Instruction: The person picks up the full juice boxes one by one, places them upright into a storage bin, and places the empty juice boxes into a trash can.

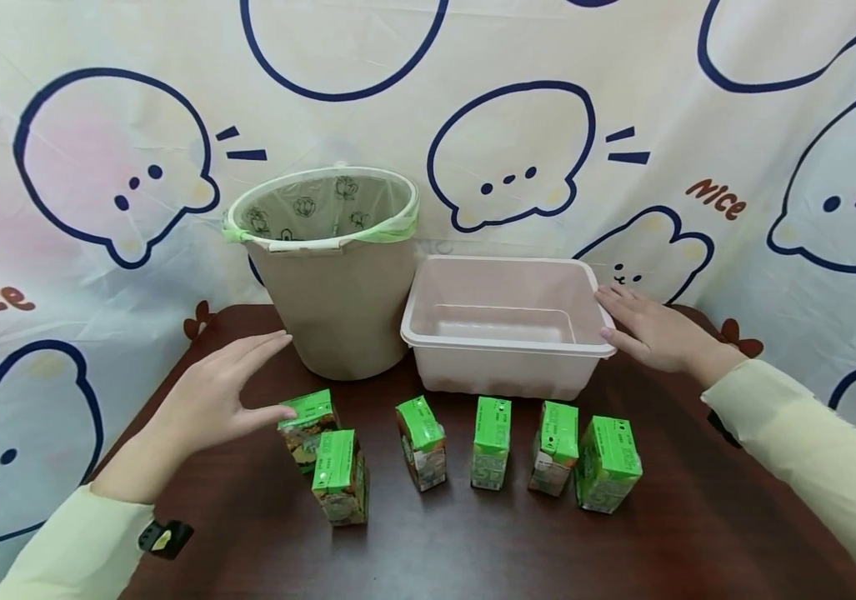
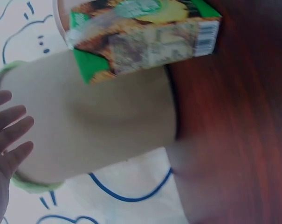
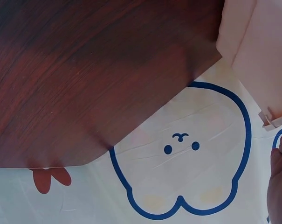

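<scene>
My left hand point(image 1: 210, 400) has its fingers extended and spread, with nothing held. In the head view its thumb overlaps the top of a small green-topped carton point(image 1: 311, 408); the other fingers point toward the beige bin point(image 1: 345, 308). A printed carton point(image 2: 154, 42) with a barcode shows close up in the left wrist view, the left fingers point(image 2: 15, 123) well apart from it. My right hand point(image 1: 648, 329) lies with straight fingers at the right rim of a pale pink plastic tub point(image 1: 498, 362). Only part of this hand point(image 3: 278, 186) appears in the right wrist view, beside the tub's rim.
Several more green-topped cartons, such as one front left point(image 1: 341, 479) and one far right point(image 1: 609, 462), stand in a loose row before the tub. A green-edged liner point(image 1: 322, 204) covers the bin's inside. Behind the dark wooden table point(image 1: 443, 558) hangs a cartoon-printed curtain point(image 1: 367, 125).
</scene>
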Motion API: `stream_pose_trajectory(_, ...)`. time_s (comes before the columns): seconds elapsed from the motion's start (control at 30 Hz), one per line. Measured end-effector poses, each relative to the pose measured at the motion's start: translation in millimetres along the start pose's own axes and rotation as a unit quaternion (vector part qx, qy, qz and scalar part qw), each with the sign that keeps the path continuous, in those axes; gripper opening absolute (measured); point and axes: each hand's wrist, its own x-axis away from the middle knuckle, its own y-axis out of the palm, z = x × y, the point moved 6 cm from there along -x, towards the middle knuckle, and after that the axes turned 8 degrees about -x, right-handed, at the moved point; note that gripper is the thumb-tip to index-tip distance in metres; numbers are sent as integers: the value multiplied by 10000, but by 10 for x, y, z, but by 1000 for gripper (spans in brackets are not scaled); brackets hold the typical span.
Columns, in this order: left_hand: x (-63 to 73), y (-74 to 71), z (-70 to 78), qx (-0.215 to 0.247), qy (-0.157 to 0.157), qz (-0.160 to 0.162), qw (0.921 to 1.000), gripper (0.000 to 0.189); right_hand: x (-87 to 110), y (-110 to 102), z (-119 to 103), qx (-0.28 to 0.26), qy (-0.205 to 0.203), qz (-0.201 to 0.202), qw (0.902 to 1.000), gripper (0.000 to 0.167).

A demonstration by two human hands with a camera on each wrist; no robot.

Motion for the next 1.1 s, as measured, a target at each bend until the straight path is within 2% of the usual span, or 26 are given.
stream_pose_trajectory(0.1, 89, 49, -74, 90, -204, 1, 9998, 85, 0, -9, -14, 77, -69, 37, 9999, 71)
stream_pose_trajectory(0.2, 166, 134, -154, 267, -544, -127, 9981, 81, 6, -15, -19, 87, -72, 94, 9999, 70)
stream_pose_trajectory(0.37, 282, 328, -256, 894, -1111, -517, 9884, 76, 28, -21, -14, 15, -118, 237, 9996, 69)
stream_pose_trajectory(0.57, 427, 554, -296, 1978, -1564, -1043, 9620, 76, 32, -7, -13, 7, -221, 304, 9993, 68)
stream_pose_trajectory(0.83, 514, 743, -248, 2744, -1870, -1691, 9279, 79, 23, 2, -39, -65, -156, 273, 9995, 68)
stream_pose_trajectory(0.97, 511, 814, -207, 3208, -1895, -2035, 9054, 83, 17, 8, -47, -89, -128, 270, 9995, 68)
stream_pose_trajectory(1.1, 486, 865, -183, 3704, -1761, -2250, 8838, 86, 9, 19, -48, -98, -97, 273, 9995, 68)
